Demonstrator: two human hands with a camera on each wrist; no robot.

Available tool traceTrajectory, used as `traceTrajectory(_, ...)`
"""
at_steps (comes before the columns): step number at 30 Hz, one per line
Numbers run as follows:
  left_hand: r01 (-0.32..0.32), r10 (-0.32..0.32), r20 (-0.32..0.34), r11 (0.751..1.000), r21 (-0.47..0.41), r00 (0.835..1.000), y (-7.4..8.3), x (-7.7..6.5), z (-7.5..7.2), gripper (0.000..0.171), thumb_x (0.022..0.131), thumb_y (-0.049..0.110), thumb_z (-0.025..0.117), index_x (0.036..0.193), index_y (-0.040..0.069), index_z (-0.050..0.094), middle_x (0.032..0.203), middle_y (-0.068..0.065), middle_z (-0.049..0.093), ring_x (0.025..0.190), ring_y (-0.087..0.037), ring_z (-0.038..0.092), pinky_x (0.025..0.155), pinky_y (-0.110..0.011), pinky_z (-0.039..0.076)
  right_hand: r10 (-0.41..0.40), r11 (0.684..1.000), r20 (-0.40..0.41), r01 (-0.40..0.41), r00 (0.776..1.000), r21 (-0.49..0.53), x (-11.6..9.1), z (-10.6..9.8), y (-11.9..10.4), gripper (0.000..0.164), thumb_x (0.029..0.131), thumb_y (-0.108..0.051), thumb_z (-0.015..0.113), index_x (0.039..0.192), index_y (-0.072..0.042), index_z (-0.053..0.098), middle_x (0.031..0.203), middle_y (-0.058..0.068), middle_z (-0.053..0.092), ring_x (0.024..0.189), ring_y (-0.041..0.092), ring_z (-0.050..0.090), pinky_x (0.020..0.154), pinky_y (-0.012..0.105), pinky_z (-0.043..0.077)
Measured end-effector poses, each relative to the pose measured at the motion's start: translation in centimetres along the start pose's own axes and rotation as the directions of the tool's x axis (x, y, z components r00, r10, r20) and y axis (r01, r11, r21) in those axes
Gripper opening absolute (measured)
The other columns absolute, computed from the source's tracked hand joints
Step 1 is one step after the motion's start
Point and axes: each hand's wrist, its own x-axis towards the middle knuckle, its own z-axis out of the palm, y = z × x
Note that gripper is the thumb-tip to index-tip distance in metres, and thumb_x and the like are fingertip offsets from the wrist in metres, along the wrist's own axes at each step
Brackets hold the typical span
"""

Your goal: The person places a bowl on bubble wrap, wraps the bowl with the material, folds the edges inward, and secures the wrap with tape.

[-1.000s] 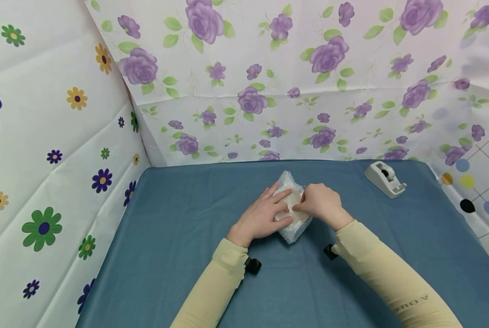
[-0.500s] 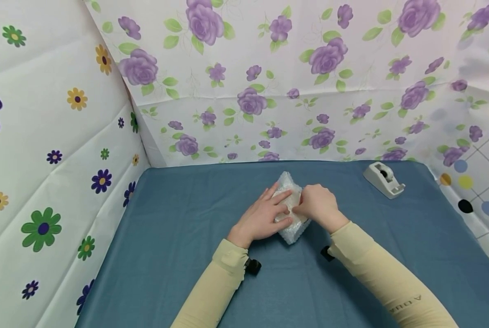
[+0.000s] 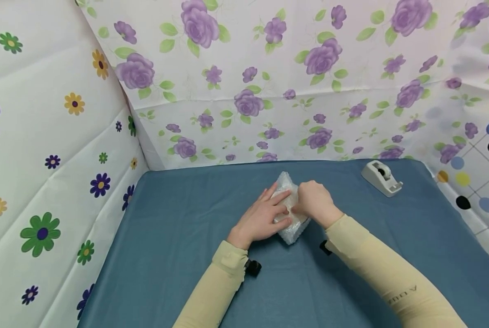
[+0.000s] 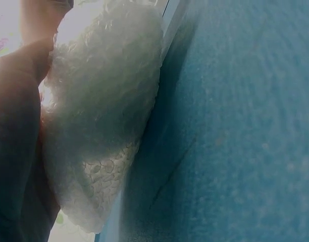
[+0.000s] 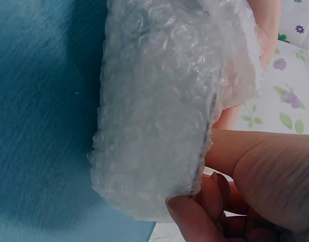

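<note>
A package wrapped in clear bubble wrap [image 3: 292, 233] lies on the blue tablecloth, right of centre. My left hand [image 3: 262, 217] rests on its left side with fingers spread. On the other side, my right hand [image 3: 315, 202] has curled fingers at the package's right edge. In the right wrist view the bubble wrap [image 5: 154, 106] fills the middle, and the right hand [image 5: 265, 186] pinches its edge. The left wrist view has the bubble wrap [image 4: 106, 91] beside the dark, backlit left hand [image 4: 15, 126]. What is inside the wrap is hard to make out.
A white tape dispenser [image 3: 381, 178] stands at the back right of the table. Blue cloth [image 3: 179, 237] covers the tabletop. Flowered sheets [image 3: 211, 100] hang behind and to the left, and a dotted one [image 3: 486, 182] hangs at the right.
The right hand has shifted slightly left over the package, its fingers still curled at the edge. The left hand stays in place. The head view has moved a little.
</note>
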Motion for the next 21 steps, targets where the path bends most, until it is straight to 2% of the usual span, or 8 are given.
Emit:
traceTrajectory(7, 0.0, 0.0, -0.005, 1.0, 0.007, 1.0, 0.09, 0.08, 0.05, 0.04, 0.113, 0.049, 0.051, 0.107, 0.021, 0.079, 0.173, -0.001, 0.035, 0.165, -0.035, 0.008, 0.131, -0.052, 0.009, -0.02, 0.999, -0.004, 0.02, 1.0, -0.043, 0.05, 0.64, 0.07, 0.034, 0.09, -0.029, 0.089, 0.07, -0.011, 0.069, 0.057, 0.005, 0.057, 0.049, 0.018, 0.058, 0.048, 0.032, 0.049)
traceTrajectory(13, 0.0, 0.0, -0.008, 1.0, 0.015, 1.0, 0.09, 0.06, 0.13, 0.041, 0.113, 0.05, 0.052, 0.104, 0.02, 0.079, 0.172, -0.002, 0.036, 0.165, -0.035, 0.009, 0.132, -0.052, 0.009, -0.045, 0.994, -0.026, 0.043, 0.999, -0.099, 0.2, 0.92, 0.11, 0.034, 0.089, -0.035, 0.09, 0.078, -0.008, 0.073, 0.059, 0.005, 0.057, 0.051, 0.019, 0.058, 0.051, 0.037, 0.055)
traceTrajectory(16, 0.001, -0.001, -0.006, 1.0, 0.015, 1.0, 0.1, 0.08, 0.08, 0.041, 0.113, 0.05, 0.052, 0.104, 0.02, 0.079, 0.172, -0.001, 0.036, 0.165, -0.034, 0.009, 0.132, -0.052, 0.009, -0.011, 0.996, -0.001, 0.011, 1.0, -0.091, 0.24, 0.81, 0.12, 0.034, 0.089, -0.037, 0.089, 0.08, -0.008, 0.074, 0.061, 0.005, 0.058, 0.052, 0.02, 0.059, 0.051, 0.038, 0.055)
traceTrajectory(21, 0.01, -0.01, -0.003, 1.0, 0.023, 1.0, 0.22, 0.01, -0.02, 0.042, 0.113, 0.05, 0.051, 0.105, 0.021, 0.08, 0.172, 0.0, 0.036, 0.165, -0.034, 0.009, 0.132, -0.051, 0.008, 0.059, 0.998, 0.044, -0.058, 0.997, -0.016, 0.12, 0.83, 0.33, 0.032, 0.092, -0.036, 0.087, 0.087, -0.009, 0.072, 0.069, 0.006, 0.062, 0.057, 0.022, 0.061, 0.051, 0.038, 0.051)
